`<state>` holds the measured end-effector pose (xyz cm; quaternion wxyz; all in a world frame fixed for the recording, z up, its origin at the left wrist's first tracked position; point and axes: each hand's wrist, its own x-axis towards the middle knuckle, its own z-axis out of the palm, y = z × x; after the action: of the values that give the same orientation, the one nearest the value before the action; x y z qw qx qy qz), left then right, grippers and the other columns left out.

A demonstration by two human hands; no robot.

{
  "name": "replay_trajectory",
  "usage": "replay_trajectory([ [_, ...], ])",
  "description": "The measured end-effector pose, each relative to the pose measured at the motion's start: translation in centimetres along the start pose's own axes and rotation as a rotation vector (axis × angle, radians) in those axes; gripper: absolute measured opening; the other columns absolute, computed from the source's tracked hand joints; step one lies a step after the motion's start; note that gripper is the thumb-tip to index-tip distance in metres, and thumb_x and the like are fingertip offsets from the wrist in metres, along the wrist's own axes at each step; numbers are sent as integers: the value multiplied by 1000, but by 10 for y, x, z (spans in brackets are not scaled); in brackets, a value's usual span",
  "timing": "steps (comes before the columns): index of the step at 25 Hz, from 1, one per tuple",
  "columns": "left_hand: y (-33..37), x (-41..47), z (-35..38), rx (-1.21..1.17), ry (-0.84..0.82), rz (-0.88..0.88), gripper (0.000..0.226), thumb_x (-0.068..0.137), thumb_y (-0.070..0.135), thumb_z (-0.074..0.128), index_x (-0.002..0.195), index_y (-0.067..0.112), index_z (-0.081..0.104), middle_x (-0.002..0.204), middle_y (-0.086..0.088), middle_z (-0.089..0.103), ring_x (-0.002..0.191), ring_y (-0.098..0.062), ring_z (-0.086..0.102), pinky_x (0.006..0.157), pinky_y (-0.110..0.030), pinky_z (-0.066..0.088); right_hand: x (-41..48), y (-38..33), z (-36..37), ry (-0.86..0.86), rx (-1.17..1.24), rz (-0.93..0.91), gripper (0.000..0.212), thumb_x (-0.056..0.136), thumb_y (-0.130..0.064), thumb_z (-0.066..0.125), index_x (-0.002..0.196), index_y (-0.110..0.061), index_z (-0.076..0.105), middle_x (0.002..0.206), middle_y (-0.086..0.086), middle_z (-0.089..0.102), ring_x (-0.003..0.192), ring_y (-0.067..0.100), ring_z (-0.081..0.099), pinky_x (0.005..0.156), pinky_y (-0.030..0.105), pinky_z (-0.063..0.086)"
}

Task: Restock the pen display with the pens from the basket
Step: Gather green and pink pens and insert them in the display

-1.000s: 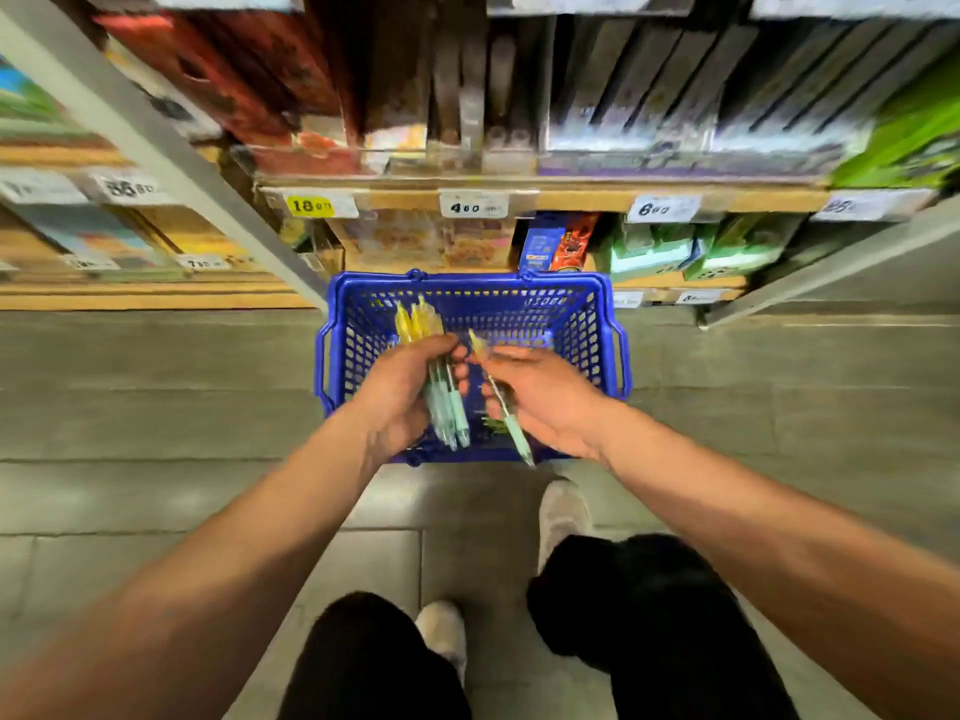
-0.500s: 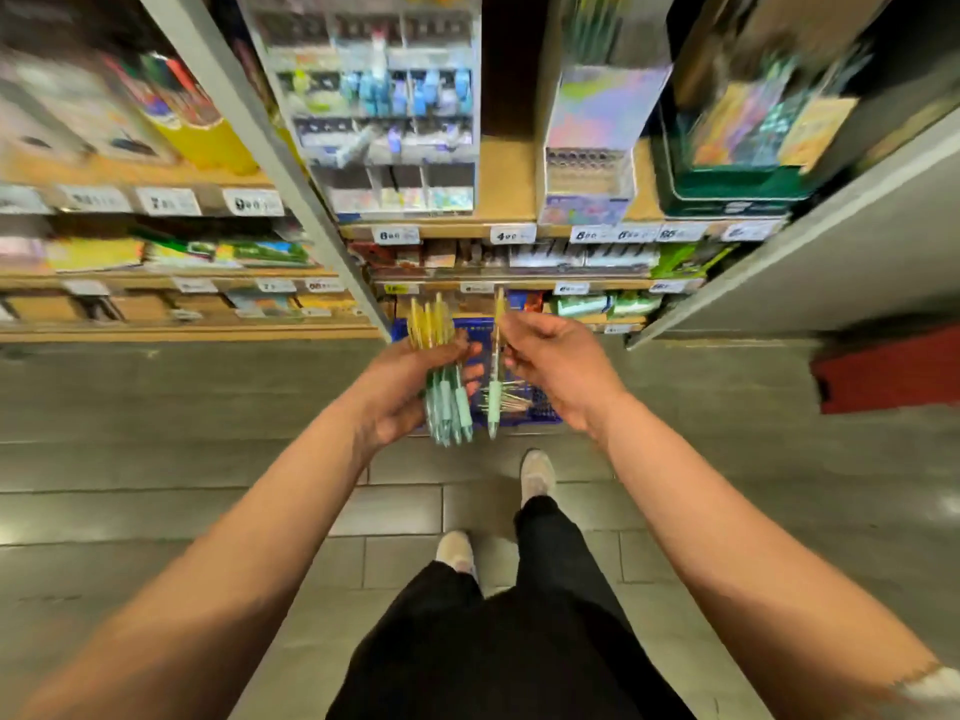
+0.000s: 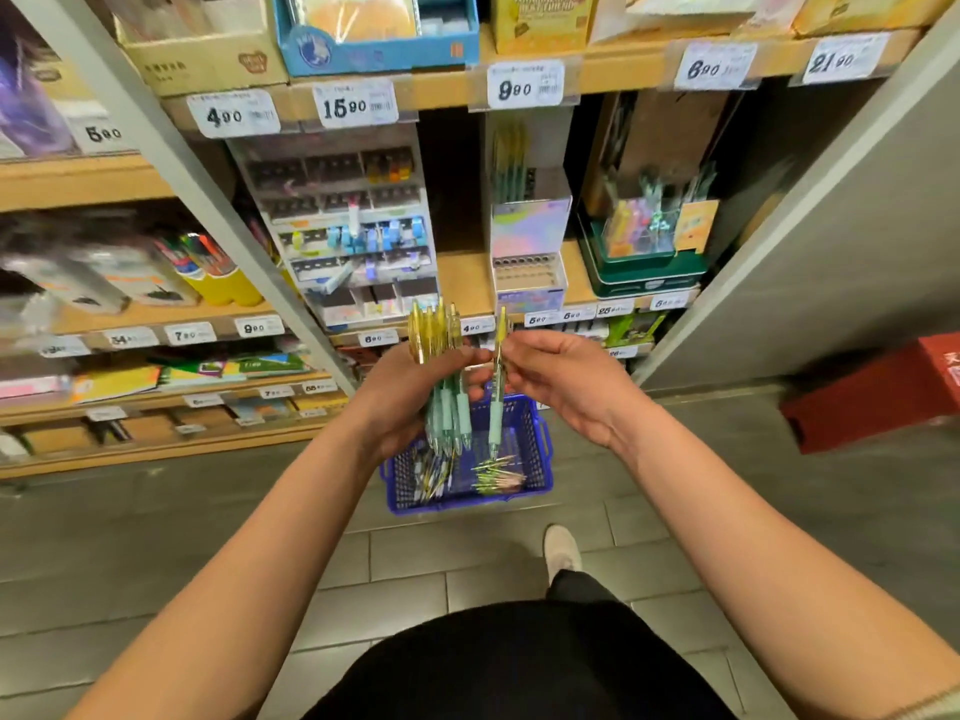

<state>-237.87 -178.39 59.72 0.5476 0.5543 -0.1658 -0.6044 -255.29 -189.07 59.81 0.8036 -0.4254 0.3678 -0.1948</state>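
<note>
My left hand (image 3: 402,397) grips a bundle of several pens (image 3: 441,376) with yellow tops and mint-green grips, held upright. My right hand (image 3: 566,379) pinches a single pen (image 3: 497,379) of the same kind, upright, just right of the bundle. Below both hands the blue basket (image 3: 540,444) sits on the floor with more pens (image 3: 493,475) lying in it. The pastel pen display (image 3: 530,252) stands on the shelf above my right hand; its front tray shows rows of holes and a few pens stand in its back part.
A clear tiered organiser (image 3: 353,236) with small stationery stands left of the display. A green box (image 3: 644,252) of pens is to its right. A grey upright post (image 3: 171,163) divides the shelves. A red box (image 3: 872,392) lies on the floor at right. My shoe (image 3: 561,550) is behind the basket.
I have stood up from the basket: the view rose from the lowest shelves to the pen display. Both hands lifted with their pens, and the single pen turned from slanted to upright.
</note>
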Motion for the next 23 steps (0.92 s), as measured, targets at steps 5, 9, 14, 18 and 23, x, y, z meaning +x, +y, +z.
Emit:
replay_trajectory([
  [5, 11, 33, 35, -43, 71, 21, 37, 96, 19, 67, 127, 0, 61, 118, -17, 74, 95, -26, 76, 76, -38, 63, 22, -33, -36, -8, -20, 33, 8, 90, -12, 73, 95, -13, 79, 83, 2, 73, 75, 9, 66, 72, 20, 56],
  [9, 14, 69, 61, -78, 124, 37, 38, 95, 24, 71, 125, 2, 62, 115, -17, 75, 96, -30, 75, 86, -48, 62, 49, -56, -64, -20, -53, 68, 19, 91, -18, 73, 106, -7, 74, 97, 7, 77, 81, 14, 71, 72, 22, 57],
  [14, 10, 112, 85, -34, 187, 65, 30, 97, 24, 70, 118, 4, 67, 105, -18, 77, 90, -28, 75, 76, -37, 61, 85, -74, -95, -82, -48, 84, 10, 94, -9, 67, 99, -5, 73, 88, 5, 77, 77, 13, 71, 72, 21, 58],
  [18, 15, 145, 85, -2, 181, 96, 26, 97, 22, 67, 117, 4, 69, 108, -19, 76, 93, -30, 75, 77, -36, 60, 114, -85, -108, -85, -6, 102, 10, 93, -4, 67, 97, -5, 75, 87, 6, 76, 77, 11, 70, 74, 21, 58],
  [23, 24, 211, 57, 27, 164, 92, 27, 98, 22, 65, 117, 3, 69, 98, -21, 75, 80, -29, 73, 73, -39, 63, 177, -80, -115, 13, -28, 44, 12, 94, -7, 67, 103, -6, 74, 90, 8, 72, 78, 11, 68, 75, 22, 59],
])
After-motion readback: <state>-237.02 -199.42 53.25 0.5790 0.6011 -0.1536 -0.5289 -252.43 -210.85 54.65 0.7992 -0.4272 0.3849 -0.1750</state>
